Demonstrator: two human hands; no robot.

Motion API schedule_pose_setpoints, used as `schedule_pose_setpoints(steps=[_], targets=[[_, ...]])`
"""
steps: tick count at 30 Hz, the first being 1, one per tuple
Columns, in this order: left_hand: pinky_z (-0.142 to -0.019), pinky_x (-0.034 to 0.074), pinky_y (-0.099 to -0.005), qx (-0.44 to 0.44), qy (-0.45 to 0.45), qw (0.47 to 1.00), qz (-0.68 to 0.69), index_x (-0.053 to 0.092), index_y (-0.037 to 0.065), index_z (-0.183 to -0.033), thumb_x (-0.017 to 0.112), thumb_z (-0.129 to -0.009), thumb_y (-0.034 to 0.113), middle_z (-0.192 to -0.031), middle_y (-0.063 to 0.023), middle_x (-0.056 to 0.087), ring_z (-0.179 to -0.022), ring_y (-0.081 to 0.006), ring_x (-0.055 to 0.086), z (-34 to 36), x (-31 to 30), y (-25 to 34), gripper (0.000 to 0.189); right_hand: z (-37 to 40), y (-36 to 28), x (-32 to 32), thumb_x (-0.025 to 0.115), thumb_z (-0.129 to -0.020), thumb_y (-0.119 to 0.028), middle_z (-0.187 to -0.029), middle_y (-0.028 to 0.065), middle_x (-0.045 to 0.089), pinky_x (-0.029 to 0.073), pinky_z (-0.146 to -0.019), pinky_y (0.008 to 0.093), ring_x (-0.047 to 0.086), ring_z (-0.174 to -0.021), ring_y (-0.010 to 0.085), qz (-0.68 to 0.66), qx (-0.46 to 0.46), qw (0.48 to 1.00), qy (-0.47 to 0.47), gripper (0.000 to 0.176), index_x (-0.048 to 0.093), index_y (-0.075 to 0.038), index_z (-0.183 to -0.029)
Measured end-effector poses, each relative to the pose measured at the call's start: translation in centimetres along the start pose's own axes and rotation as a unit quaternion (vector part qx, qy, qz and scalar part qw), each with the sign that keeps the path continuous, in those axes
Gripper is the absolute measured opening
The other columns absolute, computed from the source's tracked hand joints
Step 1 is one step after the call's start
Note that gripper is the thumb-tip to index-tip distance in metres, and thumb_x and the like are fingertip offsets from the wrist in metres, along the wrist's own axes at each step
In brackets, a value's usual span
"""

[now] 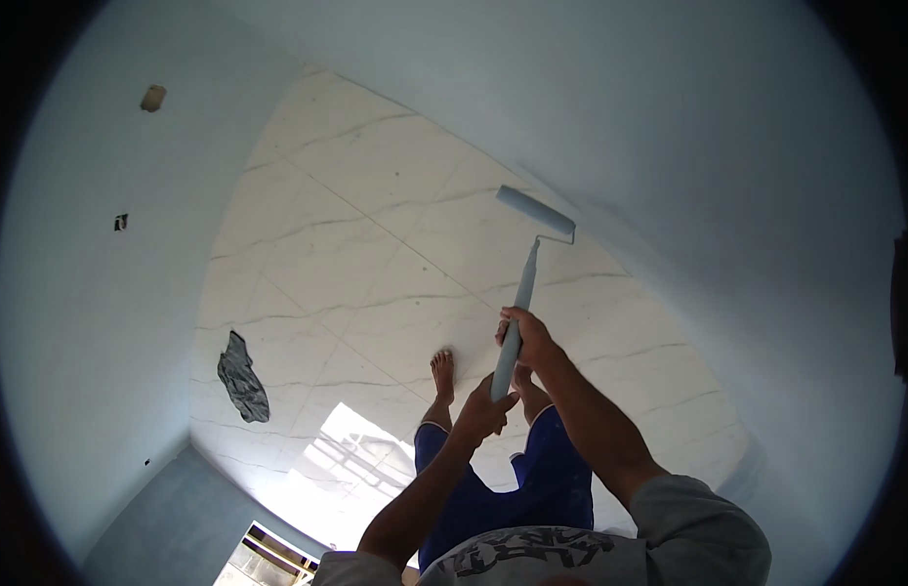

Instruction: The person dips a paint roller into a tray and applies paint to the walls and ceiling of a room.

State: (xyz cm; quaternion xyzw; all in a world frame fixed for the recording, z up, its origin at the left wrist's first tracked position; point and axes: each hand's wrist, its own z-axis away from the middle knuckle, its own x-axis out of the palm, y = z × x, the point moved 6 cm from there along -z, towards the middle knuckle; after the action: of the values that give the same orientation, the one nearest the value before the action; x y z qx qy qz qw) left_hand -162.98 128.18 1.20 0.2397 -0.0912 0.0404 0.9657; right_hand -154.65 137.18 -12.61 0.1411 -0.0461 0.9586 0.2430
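Note:
A paint roller on a long grey-blue pole (pixel 525 283) is held out in front of me in both hands. Its roller sleeve (pixel 535 210), coated in light blue-grey, overlaps the foot of the right-hand wall in this view. My right hand (pixel 527 335) wraps round the pole higher up. Lower down, near the pole's end, my left hand (pixel 486 408) is closed on it. A thin bent wire frame (pixel 557 239) joins the sleeve to the pole.
Pale blue walls (pixel 669 146) rise on both sides of the white marbled tile floor (pixel 356 244). A crumpled dark grey cloth or plastic piece (pixel 243 379) lies on the left. Wall box openings (pixel 153 98) show on the left wall. Sunlight (pixel 351 449) falls near my bare feet (pixel 442 373).

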Motion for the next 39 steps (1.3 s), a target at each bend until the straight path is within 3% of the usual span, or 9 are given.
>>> schedule_pose_setpoints(steps=[7, 14, 17, 19, 24, 26, 28, 30, 39], targets=[[-0.052, 0.053, -0.0291, -0.044, 0.025, 0.997, 0.057, 0.043, -0.005, -0.126, 0.065, -0.088, 0.016, -0.081, -0.0056, 0.054, -0.059, -0.0134, 0.057, 7.9, -5.3, 4.9, 0.049, 5.0, 3.9, 9.7, 0.064, -0.084, -0.017, -0.057, 0.0000, 0.046, 0.042, -0.048, 0.0300, 0.044, -0.047, 0.0141, 0.002, 0.049, 0.998, -0.042, 0.022, 0.047, -0.012, -0.070], [-0.056, 0.056, -0.0319, -0.090, -0.059, 0.994, 0.031, 0.042, -0.003, -0.119, 0.071, -0.085, 0.021, -0.095, -0.0104, 0.055, -0.067, -0.0159, 0.060, 0.2, -18.0, 6.9, 0.052, -2.5, 3.9, 20.2, 0.065, -0.083, -0.010, -0.055, 0.0022, 0.045, 0.040, -0.044, 0.0322, 0.044, -0.044, 0.0153, 0.023, -0.027, 0.999, 0.030, 0.020, 0.050, -0.010, -0.070], [-0.084, 0.049, -0.0446, -0.134, -0.073, 0.988, 0.002, 0.039, 0.003, -0.137, 0.056, -0.092, 0.055, -0.113, -0.0119, 0.057, -0.097, -0.0222, 0.058, -3.8, -24.5, 6.9, 0.071, -4.0, 4.1, 22.6, 0.065, -0.085, -0.012, -0.056, 0.0032, 0.047, 0.039, -0.044, 0.0314, 0.044, -0.044, 0.0147, 0.037, -0.052, 0.996, 0.056, 0.022, 0.052, -0.008, -0.068], [-0.093, 0.042, -0.0497, -0.108, 0.026, 0.993, 0.035, 0.040, 0.006, -0.140, 0.044, -0.090, 0.071, -0.121, -0.0129, 0.054, -0.109, -0.0242, 0.055, -6.5, -28.6, 9.2, 0.082, -2.8, 5.5, 24.0, 0.065, -0.085, -0.012, -0.057, 0.0033, 0.048, 0.041, -0.044, 0.0317, 0.046, -0.045, 0.0146, 0.058, -0.069, 0.994, 0.063, 0.017, 0.056, -0.005, -0.072], [-0.082, 0.048, -0.0400, -0.174, -0.113, 0.975, -0.082, 0.060, 0.006, -0.119, 0.060, -0.087, 0.061, -0.106, -0.0092, 0.063, -0.092, -0.0200, 0.060, -13.5, -29.1, 9.2, 0.064, 3.7, 10.4, 26.8, 0.071, -0.080, -0.012, -0.063, 0.0088, 0.057, 0.046, -0.044, 0.0326, 0.055, -0.048, 0.0182, 0.065, -0.122, 0.988, 0.074, 0.018, 0.061, 0.003, -0.083], [-0.067, 0.051, -0.0338, -0.103, -0.211, 0.968, -0.091, 0.063, 0.003, -0.102, 0.066, -0.089, 0.043, -0.084, -0.0069, 0.065, -0.076, -0.0178, 0.062, -14.2, -27.3, 9.1, 0.042, 5.9, 12.5, 27.0, 0.070, -0.080, -0.013, -0.071, 0.0065, 0.059, 0.052, -0.053, 0.0312, 0.059, -0.057, 0.0170, 0.162, -0.163, 0.969, 0.088, 0.033, 0.058, 0.004, -0.105], [-0.061, 0.050, -0.0322, -0.082, -0.159, 0.979, -0.097, 0.062, 0.003, -0.095, 0.067, -0.088, 0.035, -0.076, -0.0053, 0.063, -0.068, -0.0168, 0.061, -13.3, -27.5, 9.0, 0.034, 10.1, 14.9, 27.6, 0.072, -0.080, -0.014, -0.080, 0.0062, 0.060, 0.053, -0.055, 0.0296, 0.059, -0.059, 0.0172, 0.035, -0.206, 0.977, 0.043, 0.049, 0.049, 0.002, -0.120], [-0.054, 0.049, -0.0325, -0.086, -0.067, 0.986, -0.128, 0.060, 0.004, -0.085, 0.065, -0.088, 0.028, -0.070, -0.0041, 0.061, -0.061, -0.0154, 0.059, -11.9, -27.6, 10.2, 0.025, 13.4, 18.9, 28.4, 0.073, -0.080, -0.015, -0.087, 0.0054, 0.059, 0.052, -0.054, 0.0278, 0.059, -0.061, 0.0168, -0.042, -0.088, 0.995, -0.023, 0.055, 0.044, 0.000, -0.125], [-0.057, 0.054, -0.0338, -0.073, -0.100, 0.984, -0.131, 0.059, 0.005, -0.092, 0.065, -0.088, 0.023, -0.070, -0.0057, 0.058, -0.057, -0.0179, 0.058, -11.9, -25.7, 10.4, 0.019, 12.4, 23.3, 25.6, 0.074, -0.081, -0.016, -0.067, 0.0035, 0.053, 0.048, -0.041, 0.0319, 0.054, -0.047, 0.0154, -0.002, -0.139, 0.986, 0.095, 0.033, 0.052, -0.001, -0.100]])
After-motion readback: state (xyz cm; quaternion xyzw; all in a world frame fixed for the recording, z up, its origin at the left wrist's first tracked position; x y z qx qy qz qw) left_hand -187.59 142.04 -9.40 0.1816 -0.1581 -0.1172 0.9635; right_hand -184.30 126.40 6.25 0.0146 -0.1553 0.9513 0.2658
